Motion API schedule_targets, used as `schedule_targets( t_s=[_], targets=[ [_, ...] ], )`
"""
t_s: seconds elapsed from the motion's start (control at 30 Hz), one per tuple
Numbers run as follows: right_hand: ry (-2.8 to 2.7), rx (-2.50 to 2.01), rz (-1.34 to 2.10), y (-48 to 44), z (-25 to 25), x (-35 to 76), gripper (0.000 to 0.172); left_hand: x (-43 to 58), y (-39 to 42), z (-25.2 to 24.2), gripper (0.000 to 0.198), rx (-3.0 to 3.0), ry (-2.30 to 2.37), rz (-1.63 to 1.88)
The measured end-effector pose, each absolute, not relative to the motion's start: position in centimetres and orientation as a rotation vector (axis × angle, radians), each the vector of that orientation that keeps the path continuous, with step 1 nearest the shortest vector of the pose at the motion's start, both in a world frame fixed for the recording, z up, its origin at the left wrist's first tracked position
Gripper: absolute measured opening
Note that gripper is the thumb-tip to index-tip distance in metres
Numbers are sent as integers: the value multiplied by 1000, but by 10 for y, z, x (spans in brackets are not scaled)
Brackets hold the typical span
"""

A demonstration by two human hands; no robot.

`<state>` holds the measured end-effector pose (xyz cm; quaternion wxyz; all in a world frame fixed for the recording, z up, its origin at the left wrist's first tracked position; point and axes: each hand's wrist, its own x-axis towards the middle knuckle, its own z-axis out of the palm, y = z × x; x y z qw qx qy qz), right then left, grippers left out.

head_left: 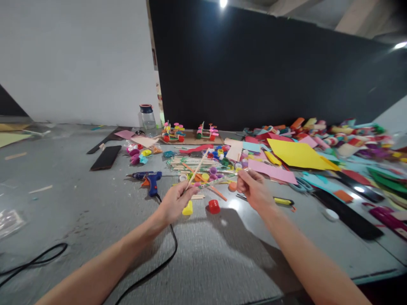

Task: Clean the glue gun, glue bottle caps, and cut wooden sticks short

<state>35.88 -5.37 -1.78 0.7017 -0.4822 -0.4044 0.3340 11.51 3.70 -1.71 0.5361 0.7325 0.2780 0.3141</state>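
Observation:
My left hand (178, 200) is closed around a thin pale wooden chopstick (199, 167), which slants up and away from it. A printed, see-through plastic wrapper (213, 182) stretches from my left fingers toward my right hand (255, 189). The fingertips of my right hand are pinched on the wrapper's far end. Just beyond the hands lies a pile of wrapped chopsticks (190, 162). A yellow cap (188, 208) and a red cap (214, 206) rest on the table in front of them.
A blue glue gun (153, 181) lies at left, its black cord (175, 241) running toward me. At right are a yellow cutter knife (283, 201), scissors (302, 185) and coloured sheets (295, 153). Two small built models (173, 133) and a jar (147, 116) stand behind.

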Motion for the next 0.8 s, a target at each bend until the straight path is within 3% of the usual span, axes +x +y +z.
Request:
schedule_targets(
  t_s=[0.53,0.8],
  targets=[
    [-688,-966,678,-51,-3,347,34,122,21,-12,33,1720,571,605],
    [-778,-970,844,-50,-20,299,35,127,13,-14,33,1676,581,600]
  ],
)
